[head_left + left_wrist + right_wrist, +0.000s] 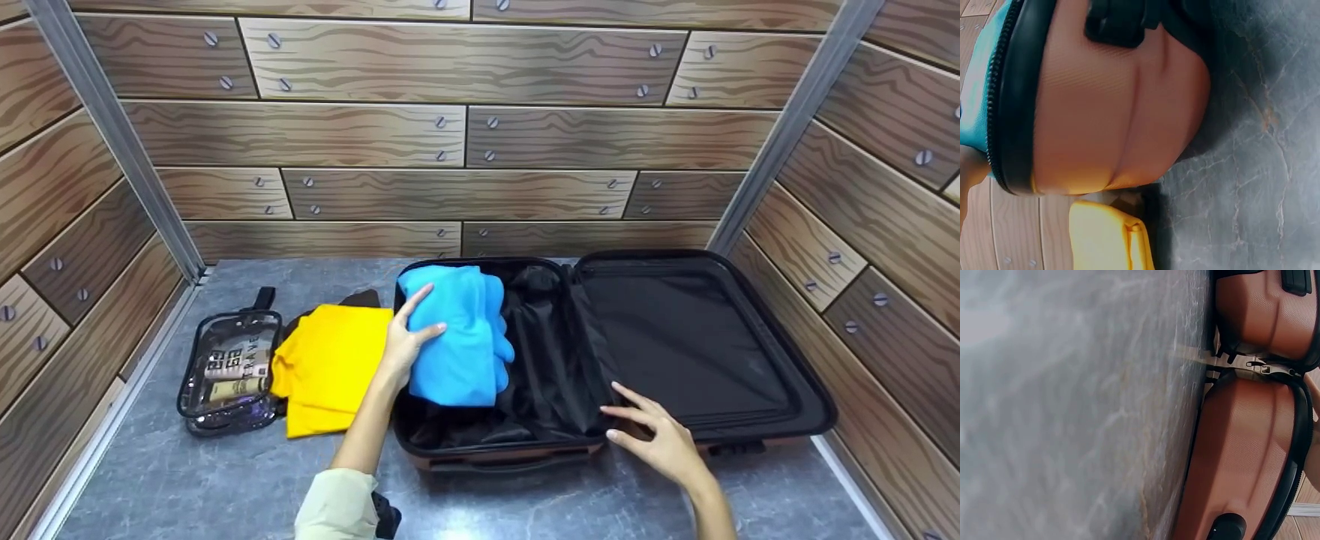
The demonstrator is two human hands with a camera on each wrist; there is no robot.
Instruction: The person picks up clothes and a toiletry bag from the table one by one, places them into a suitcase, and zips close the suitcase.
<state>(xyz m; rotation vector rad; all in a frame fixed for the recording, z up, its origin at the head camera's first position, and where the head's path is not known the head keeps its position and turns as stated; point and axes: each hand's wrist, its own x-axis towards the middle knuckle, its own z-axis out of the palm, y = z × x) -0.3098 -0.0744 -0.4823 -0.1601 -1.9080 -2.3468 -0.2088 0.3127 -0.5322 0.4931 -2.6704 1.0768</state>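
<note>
Head view: a brown hard-shell suitcase [525, 454] is lying opened flat on the grey marble worktop [225, 487], and packing is judged to be only begun. One folded blue garment [457, 337] is being pressed into the lined half by the left hand [409, 337], its grip flat, fingers straight, nothing clasped. One yellow folded garment [330, 367] is lying just left of that hand, outside the case, with something dark partly hidden behind it. One clear toiletry pouch [225, 371], holding tubes too small to be counted, is sitting further left. Both are judged still to be packed. The right hand [656, 439] is resting open-fingered on the near rim by the hinge; the lid half beyond it is holding nothing.
</note>
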